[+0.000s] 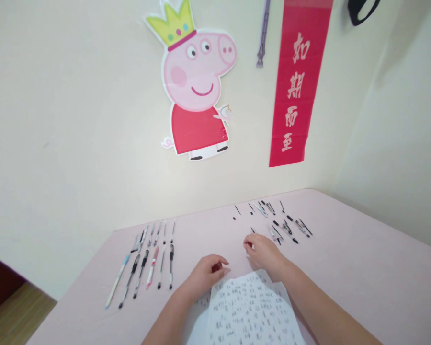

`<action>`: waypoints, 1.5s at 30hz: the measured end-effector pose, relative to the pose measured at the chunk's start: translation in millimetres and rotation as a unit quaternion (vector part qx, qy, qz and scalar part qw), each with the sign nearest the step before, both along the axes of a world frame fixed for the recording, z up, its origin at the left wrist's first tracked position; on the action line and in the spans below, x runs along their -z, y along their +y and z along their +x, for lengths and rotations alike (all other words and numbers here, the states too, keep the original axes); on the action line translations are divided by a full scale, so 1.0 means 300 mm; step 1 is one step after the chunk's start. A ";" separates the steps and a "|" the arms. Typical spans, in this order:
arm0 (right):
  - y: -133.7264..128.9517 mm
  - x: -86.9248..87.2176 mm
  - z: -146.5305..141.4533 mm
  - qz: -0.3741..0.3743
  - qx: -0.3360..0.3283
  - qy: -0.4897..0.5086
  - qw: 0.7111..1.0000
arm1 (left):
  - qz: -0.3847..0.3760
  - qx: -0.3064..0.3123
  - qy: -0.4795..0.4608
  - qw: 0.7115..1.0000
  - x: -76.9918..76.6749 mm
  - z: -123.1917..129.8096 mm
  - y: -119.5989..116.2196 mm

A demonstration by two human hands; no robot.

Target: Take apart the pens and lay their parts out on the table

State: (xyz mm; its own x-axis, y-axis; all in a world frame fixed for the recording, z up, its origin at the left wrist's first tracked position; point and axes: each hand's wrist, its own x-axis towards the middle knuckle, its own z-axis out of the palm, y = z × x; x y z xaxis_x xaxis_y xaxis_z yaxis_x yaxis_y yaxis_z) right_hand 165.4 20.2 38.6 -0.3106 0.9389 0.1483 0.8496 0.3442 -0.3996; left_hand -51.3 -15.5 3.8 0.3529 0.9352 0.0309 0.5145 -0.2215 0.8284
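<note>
My left hand [208, 274] rests at the upper left corner of a handwritten paper sheet [253, 309], its fingers loosely bent and apart, with nothing visible in them. To the right, my right hand [264, 251] is above the sheet's top edge, thumb and forefinger pressed together; whatever they hold, if anything, is too small to see. A small dark pen part [253, 230] lies just beyond its fingers. Assembled pens, among them a pink pen [153, 267] and a blue-and-yellow pen [117, 281], lie in rows at the left. Pen parts [285, 227] lie in small groups at the back right.
The pink table [362, 268] meets a pale wall [93, 143] at the back. On the wall are a cartoon pig sticker [199, 86] and a red banner [299, 86] with white characters. A wooden floor [19, 316] shows at the lower left.
</note>
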 end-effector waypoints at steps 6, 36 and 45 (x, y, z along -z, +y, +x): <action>-0.069 -0.030 -0.064 -0.021 -0.097 -0.002 0.995 | -0.083 0.066 0.102 0.989 -0.077 -0.043 -0.027; -0.157 0.074 -0.168 -0.023 -0.205 -0.055 0.977 | 0.092 -0.310 0.490 0.809 -0.047 -0.231 0.018; -0.081 0.158 -0.173 -0.063 -0.059 0.198 0.976 | 0.145 -0.170 0.160 0.962 -0.007 -0.104 0.040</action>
State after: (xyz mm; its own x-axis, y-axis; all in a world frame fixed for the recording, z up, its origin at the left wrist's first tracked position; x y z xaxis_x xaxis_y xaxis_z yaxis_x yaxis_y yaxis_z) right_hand 113.6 -4.2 -8.9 -0.3600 0.9185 0.1638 0.5776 0.3573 -0.7340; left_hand -82.4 -3.6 6.0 0.0634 0.9668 0.2477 0.8161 -0.1931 0.5447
